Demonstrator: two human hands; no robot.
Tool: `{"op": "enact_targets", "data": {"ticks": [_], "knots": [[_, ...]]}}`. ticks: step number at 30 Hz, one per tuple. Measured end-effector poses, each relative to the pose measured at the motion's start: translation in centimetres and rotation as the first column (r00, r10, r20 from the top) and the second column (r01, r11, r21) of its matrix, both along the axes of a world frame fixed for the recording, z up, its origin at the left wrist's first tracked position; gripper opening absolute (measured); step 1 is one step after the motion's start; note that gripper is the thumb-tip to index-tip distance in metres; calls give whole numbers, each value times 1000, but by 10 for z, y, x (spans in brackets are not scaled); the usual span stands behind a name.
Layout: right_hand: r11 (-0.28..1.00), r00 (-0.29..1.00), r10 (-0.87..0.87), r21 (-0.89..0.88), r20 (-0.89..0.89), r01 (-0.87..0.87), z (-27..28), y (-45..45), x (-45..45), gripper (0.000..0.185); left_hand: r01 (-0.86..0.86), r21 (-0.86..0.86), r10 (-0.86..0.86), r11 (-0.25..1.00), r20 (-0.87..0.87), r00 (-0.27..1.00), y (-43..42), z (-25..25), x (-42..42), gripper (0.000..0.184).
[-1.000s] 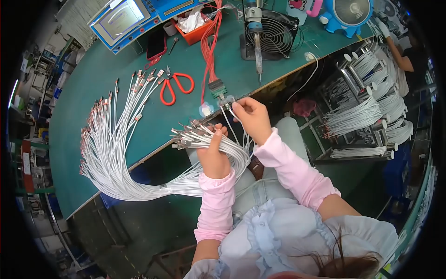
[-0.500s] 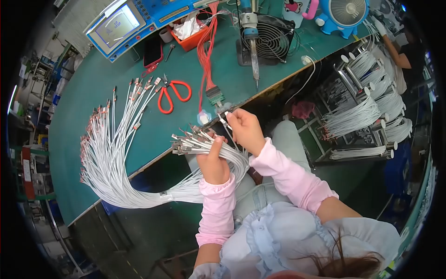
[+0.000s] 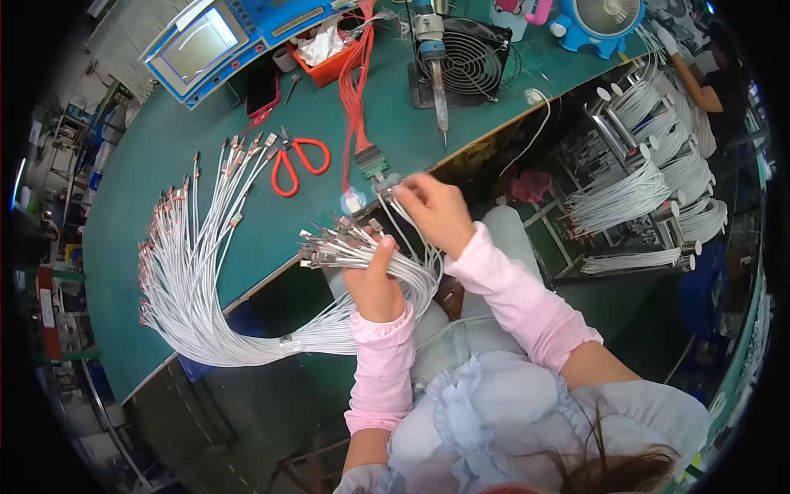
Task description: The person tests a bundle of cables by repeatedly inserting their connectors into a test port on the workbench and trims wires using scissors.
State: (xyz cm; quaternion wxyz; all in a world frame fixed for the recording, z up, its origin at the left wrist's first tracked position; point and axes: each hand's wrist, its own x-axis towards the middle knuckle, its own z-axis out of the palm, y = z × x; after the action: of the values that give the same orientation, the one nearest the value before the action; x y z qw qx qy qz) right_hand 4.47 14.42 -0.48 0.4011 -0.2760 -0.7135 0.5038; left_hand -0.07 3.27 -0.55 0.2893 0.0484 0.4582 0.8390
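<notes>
My left hand (image 3: 376, 288) is closed around a bundle of white cables (image 3: 337, 325), its thumb on top. Metal-tipped connectors (image 3: 333, 245) fan out past my fingers. My right hand (image 3: 436, 212) pinches the end of one white cable at a small test fixture (image 3: 384, 183) on the bench edge; the fingers partly hide that connector. A green circuit board (image 3: 371, 161) with red wires (image 3: 354, 99) adjoins the fixture. The far part of the bundle, with orange-marked ends (image 3: 160, 247), curves across the bench.
Red-handled cutters (image 3: 299, 161), a phone (image 3: 262, 90), an orange bin (image 3: 329, 66) and a blue tester (image 3: 210, 49) are on the green bench (image 3: 132, 189). A soldering iron (image 3: 437, 82) points down beside a black fan (image 3: 473, 64). Cable racks (image 3: 625, 181) and another person (image 3: 716, 90) are at right.
My right hand has moved up to the fixture with the cable end. My left hand keeps its grip on the bundle. The tester's screen now looks blank where figures showed before.
</notes>
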Motion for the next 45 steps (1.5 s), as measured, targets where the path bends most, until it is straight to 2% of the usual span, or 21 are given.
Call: {"op": "enact_targets", "data": {"ticks": [1, 2, 5, 6, 8, 9, 10, 11, 13, 18, 22, 24, 25, 30, 33, 38, 40, 41, 42, 43, 45], "knots": [[967, 997, -68, 246, -29, 73, 4, 0, 0, 12, 4, 1, -4, 1000, -23, 1000, 0, 2, 0, 28], [966, 998, -56, 250, -28, 61, 7, -2, 1, 12, -7, 5, 8, 1000, -21, 1000, 0, 2, 0, 28], [744, 996, 32, 664, 78, -76, 15, -15, 13, 8, -2, -29, 1, 1000, -61, 998, 3, 5, 3, 27], [745, 996, 27, 663, 79, -73, 12, -15, 13, 8, 2, -30, -4, 1000, -60, 998, 2, 4, 3, 27], [947, 999, -47, 319, -20, 51, -4, -12, 8, 9, 26, -63, -30, 998, -68, 997, -2, 0, 0, 25], [988, 994, -93, 117, -54, 99, -10, -11, 6, 11, 34, -81, -39, 996, -70, 997, -4, -1, 0, 24], [989, 995, -88, 115, -53, 94, -13, -12, 3, 11, 28, -83, -34, 996, -69, 997, -6, 0, 0, 24], [995, 994, -79, -60, -72, 75, -14, -14, -3, 11, 10, -70, -12, 998, -29, 1000, -7, 2, -1, 23], [918, 991, -77, -396, -114, 25, -16, -14, -12, 13, -24, -42, 26, 999, 50, 998, -7, 6, -3, 22], [933, 998, -29, -359, -55, 8, -11, -13, -13, 18, -47, 51, 42, 998, 97, 994, -11, 3, -6, 22], [960, 996, 93, -266, -10, -92, -12, -15, -7, 21, -27, 51, 25, 998, 36, 999, -8, -1, -11, 20], [921, 993, 106, -372, -42, -114, -16, -15, -6, 23, -13, 45, 10, 999, 79, 997, -8, -5, -7, 19], [897, 993, 102, -426, -63, -119, -17, -15, -5, 24, 3, 39, -7, 999, 97, 995, -8, -7, -6, 19], [907, 992, 106, -403, -63, -122, -18, -10, -13, 25, -32, 27, 30, 999, 79, 996, -4, -1, -5, 20], [929, 998, 45, -365, -39, -57, -19, -15, -18, 26, -42, 51, 38, 998, 70, 997, -5, -4, -7, 20], [916, 999, 13, -402, 47, 7, -8, -15, -14, 24, 9, 41, -12, 999, 58, 998, -10, -10, -5, 22], [996, 995, -70, -56, 70, 74, -2, -10, -6, 18, 24, 30, -26, 999, 55, 998, -12, -6, -2, 22], [987, 992, -109, 128, 68, 99, 5, -9, -7, 14, 25, 30, -26, 999, 52, 998, -12, -1, -2, 22], [986, 993, -103, 135, 60, 94, 11, -9, -8, 14, 18, 38, -20, 999, 45, 999, -9, 4, -2, 22], [923, 996, -82, 379, 29, 65, 17, -10, -7, 13, -5, 59, 2, 998, 48, 999, -6, 7, 1, 23], [632, 999, -38, 774, -8, 30, 28, -14, -2, 11, -36, 89, 30, 995, 65, 997, -2, 14, 7, 23]]}}
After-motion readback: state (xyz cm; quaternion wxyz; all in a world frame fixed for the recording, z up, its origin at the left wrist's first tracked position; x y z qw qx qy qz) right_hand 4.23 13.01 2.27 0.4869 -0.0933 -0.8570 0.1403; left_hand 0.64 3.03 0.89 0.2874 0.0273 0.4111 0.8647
